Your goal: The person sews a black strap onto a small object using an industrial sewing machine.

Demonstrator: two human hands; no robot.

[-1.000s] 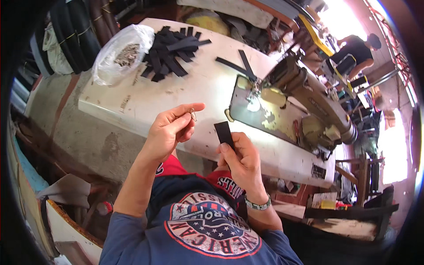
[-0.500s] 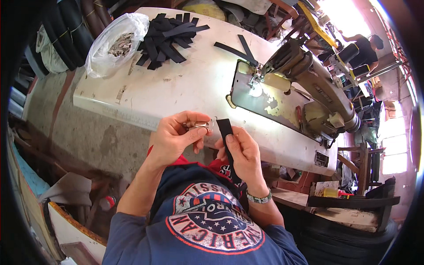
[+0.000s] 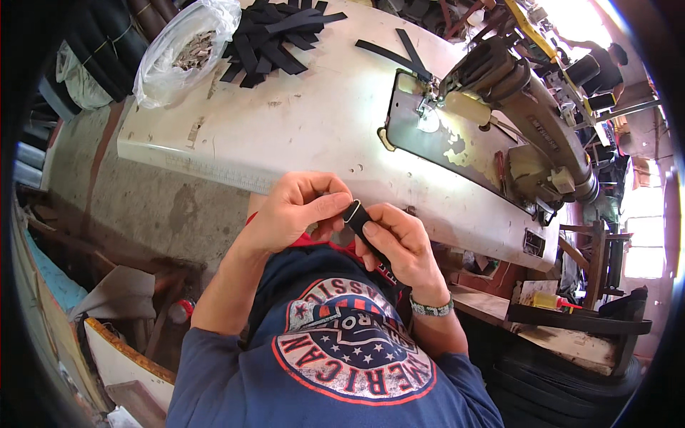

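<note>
In the middle of the view my left hand (image 3: 300,214) pinches a small metal clip (image 3: 355,207) at the end of a short black strap (image 3: 360,221). My right hand (image 3: 396,246) grips that strap between thumb and fingers; the strap's end sits in the clip's loop, and much of the clip is hidden by my left fingers. Both hands are in front of the near edge of a white worktable (image 3: 250,135).
A pile of black strips (image 3: 271,39), a plastic bag (image 3: 153,78) of small metal pieces and two loose strips (image 3: 389,53) lie on the table. An industrial sewing machine (image 3: 535,121) stands at right, another person (image 3: 603,71) beyond it. Rolls of dark material (image 3: 100,46) stand at left.
The clip and strap, held apart a second ago, now meet, the strap's end in the loop. The right hand has tilted the strap toward the left hand; the table sits higher in view.
</note>
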